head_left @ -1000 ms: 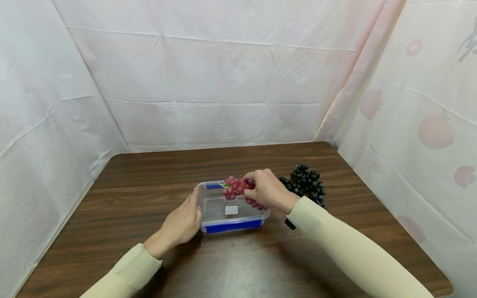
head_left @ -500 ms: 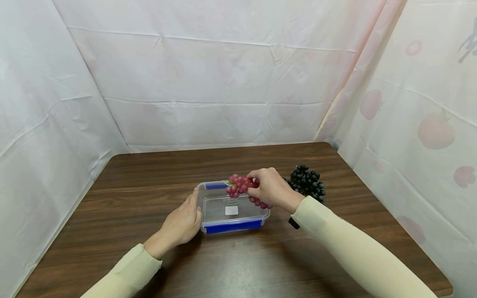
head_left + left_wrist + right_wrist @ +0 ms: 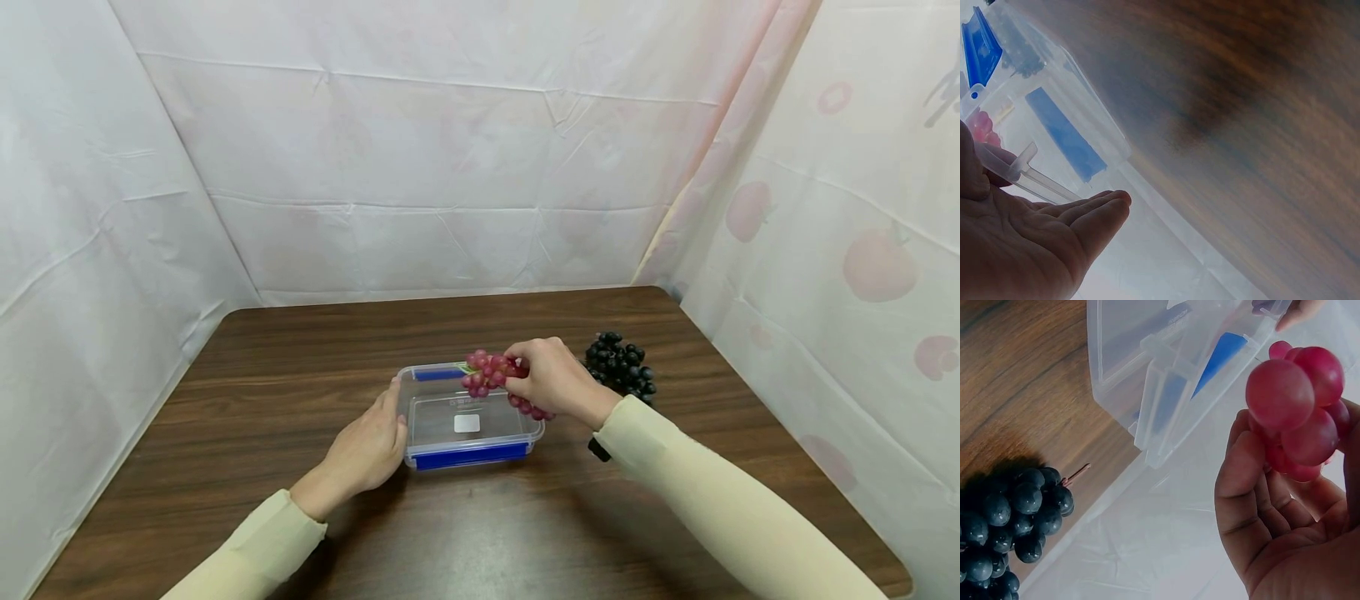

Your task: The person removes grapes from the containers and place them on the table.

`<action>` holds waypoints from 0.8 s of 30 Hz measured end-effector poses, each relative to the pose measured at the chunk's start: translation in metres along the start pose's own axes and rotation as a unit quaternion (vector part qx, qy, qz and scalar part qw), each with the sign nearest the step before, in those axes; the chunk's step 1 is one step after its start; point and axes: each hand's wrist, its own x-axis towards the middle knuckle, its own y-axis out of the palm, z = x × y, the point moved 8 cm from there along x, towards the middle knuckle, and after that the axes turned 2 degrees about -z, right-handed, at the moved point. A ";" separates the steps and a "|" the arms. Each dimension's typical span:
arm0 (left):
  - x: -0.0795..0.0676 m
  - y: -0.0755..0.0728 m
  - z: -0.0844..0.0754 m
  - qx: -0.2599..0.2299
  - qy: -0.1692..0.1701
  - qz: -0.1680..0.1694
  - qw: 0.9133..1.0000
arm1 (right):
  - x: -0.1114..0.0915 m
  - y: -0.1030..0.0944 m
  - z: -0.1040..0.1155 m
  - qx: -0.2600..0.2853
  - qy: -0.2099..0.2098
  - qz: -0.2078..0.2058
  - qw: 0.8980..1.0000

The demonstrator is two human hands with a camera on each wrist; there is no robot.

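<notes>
A bunch of red grapes hangs over the right part of a clear plastic food container with blue strips along its long sides. My right hand pinches the bunch between thumb and fingers, as the right wrist view shows, where round red grapes stick out past the fingertips. Against the container's left end rests my left hand, its fingers mostly straight along the wall. A clear side flap stands beside that palm in the left wrist view.
A bunch of black grapes lies on the brown wooden table, right of the container and partly hidden by my right hand. White curtains hang behind the table and along both sides.
My right hand has moved slightly to the right with the red grapes, covering more of the black bunch. The left hand and the container have stayed in place.
</notes>
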 end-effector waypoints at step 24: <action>0.001 -0.002 -0.002 0.004 -0.005 0.004 1.000 | -0.006 -0.009 -0.015 0.000 0.012 -0.014 1.000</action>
